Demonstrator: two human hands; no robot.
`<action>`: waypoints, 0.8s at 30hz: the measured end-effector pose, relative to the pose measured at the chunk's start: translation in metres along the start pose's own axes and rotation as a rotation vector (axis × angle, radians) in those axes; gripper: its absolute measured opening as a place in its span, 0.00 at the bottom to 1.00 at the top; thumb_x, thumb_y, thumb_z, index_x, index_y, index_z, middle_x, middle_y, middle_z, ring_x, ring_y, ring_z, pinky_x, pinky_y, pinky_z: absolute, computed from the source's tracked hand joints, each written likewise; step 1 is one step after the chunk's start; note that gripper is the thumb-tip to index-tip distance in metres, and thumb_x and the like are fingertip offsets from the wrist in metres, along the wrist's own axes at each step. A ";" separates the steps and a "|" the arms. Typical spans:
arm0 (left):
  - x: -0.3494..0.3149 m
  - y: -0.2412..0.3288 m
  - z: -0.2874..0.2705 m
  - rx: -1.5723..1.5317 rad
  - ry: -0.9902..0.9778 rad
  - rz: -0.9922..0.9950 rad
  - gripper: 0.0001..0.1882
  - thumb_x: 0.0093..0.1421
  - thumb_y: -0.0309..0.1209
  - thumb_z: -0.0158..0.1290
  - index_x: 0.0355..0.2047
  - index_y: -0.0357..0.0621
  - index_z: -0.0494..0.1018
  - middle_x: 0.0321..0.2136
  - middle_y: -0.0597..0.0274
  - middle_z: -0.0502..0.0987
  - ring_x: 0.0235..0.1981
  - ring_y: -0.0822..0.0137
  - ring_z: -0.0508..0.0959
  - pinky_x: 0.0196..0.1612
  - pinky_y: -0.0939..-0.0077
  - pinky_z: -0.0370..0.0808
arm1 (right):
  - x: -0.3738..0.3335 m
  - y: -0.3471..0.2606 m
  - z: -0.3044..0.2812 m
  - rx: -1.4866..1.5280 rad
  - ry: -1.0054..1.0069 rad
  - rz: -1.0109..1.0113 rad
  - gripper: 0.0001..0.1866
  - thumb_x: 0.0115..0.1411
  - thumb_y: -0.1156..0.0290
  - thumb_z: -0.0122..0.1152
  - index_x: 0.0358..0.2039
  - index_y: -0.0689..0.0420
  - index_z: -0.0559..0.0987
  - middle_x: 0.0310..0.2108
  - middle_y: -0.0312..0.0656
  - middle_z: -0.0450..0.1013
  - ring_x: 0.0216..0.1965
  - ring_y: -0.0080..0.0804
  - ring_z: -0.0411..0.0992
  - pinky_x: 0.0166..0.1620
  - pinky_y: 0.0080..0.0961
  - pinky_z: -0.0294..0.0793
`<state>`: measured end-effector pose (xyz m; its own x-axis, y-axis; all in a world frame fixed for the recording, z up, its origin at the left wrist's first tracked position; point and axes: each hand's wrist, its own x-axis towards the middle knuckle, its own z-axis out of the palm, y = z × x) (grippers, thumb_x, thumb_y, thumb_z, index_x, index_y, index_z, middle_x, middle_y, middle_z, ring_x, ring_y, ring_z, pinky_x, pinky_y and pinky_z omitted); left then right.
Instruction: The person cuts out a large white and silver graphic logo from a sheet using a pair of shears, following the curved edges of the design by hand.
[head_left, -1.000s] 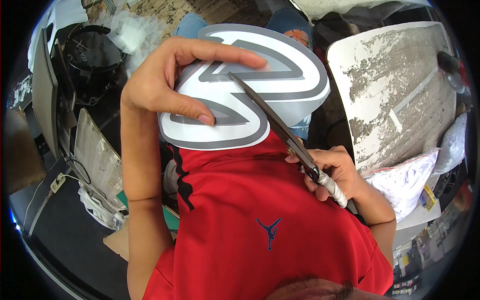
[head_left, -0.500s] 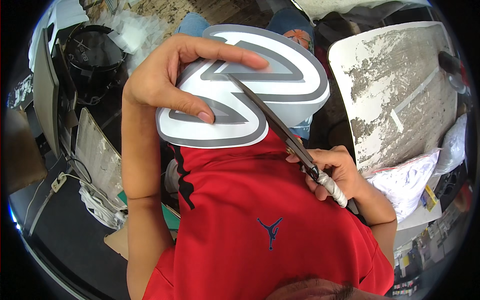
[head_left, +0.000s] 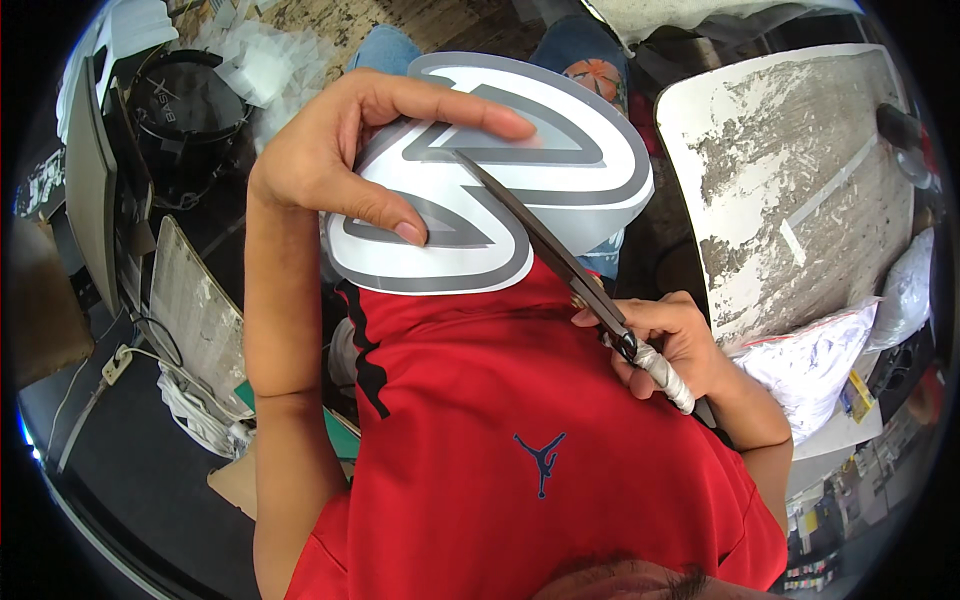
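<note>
At the far left we saw a brown cardboard box (head_left: 45,300), and to the right of it a grey panel (head_left: 88,180) standing near a round black container (head_left: 185,105). Below these we made out a pale socket block (head_left: 117,370) on its cord, then a speckled board (head_left: 200,305) leaning at a slant, with crumpled clear plastic (head_left: 265,60) on the floor above. Next came our left hand (head_left: 330,145), its thumb and forefinger spread wide and laid on the face of the grey-and-white sheet (head_left: 590,195); we had hold of the sheet there, our other fingers mostly out of sight. The sheet was above our lap, between us and our denim knees, just beyond the hem of our red shirt (head_left: 450,380). Across it we pointed the scissors (head_left: 550,245), slanting up to the left, their tip between our thumb and forefinger and the blades nearly together. Our right hand (head_left: 680,340) was curled around their tape-wrapped handles. At the right we had a worn white board (head_left: 790,190), with a clear bag of white material (head_left: 810,360) just below it.
</note>
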<state>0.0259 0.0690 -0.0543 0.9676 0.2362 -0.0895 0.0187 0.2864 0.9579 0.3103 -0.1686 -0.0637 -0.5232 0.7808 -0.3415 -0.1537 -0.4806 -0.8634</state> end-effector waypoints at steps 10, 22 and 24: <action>-0.001 -0.006 0.001 0.055 0.055 0.025 0.44 0.34 0.29 0.74 0.53 0.23 0.72 0.50 0.41 0.77 0.52 0.56 0.78 0.59 0.70 0.71 | 0.001 -0.002 0.000 -0.029 -0.011 -0.001 0.38 0.48 0.61 0.78 0.57 0.64 0.74 0.10 0.32 0.52 0.16 0.15 0.53 0.24 0.18 0.54; 0.003 0.000 0.021 0.035 0.100 -0.008 0.45 0.29 0.31 0.74 0.51 0.23 0.73 0.48 0.41 0.79 0.50 0.58 0.80 0.57 0.73 0.71 | -0.002 0.000 -0.001 0.047 -0.040 0.019 0.43 0.46 0.45 0.75 0.56 0.63 0.75 0.09 0.31 0.61 0.13 0.13 0.57 0.20 0.19 0.53; 0.002 0.002 0.027 0.029 0.129 0.008 0.46 0.27 0.32 0.73 0.50 0.23 0.74 0.47 0.41 0.79 0.49 0.58 0.80 0.57 0.73 0.71 | -0.001 0.000 -0.001 0.044 -0.049 0.012 0.45 0.45 0.42 0.74 0.56 0.62 0.75 0.10 0.32 0.63 0.13 0.14 0.59 0.20 0.19 0.54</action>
<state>0.0351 0.0449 -0.0454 0.9273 0.3564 -0.1145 0.0203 0.2576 0.9660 0.3117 -0.1687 -0.0634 -0.5653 0.7549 -0.3325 -0.1834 -0.5081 -0.8416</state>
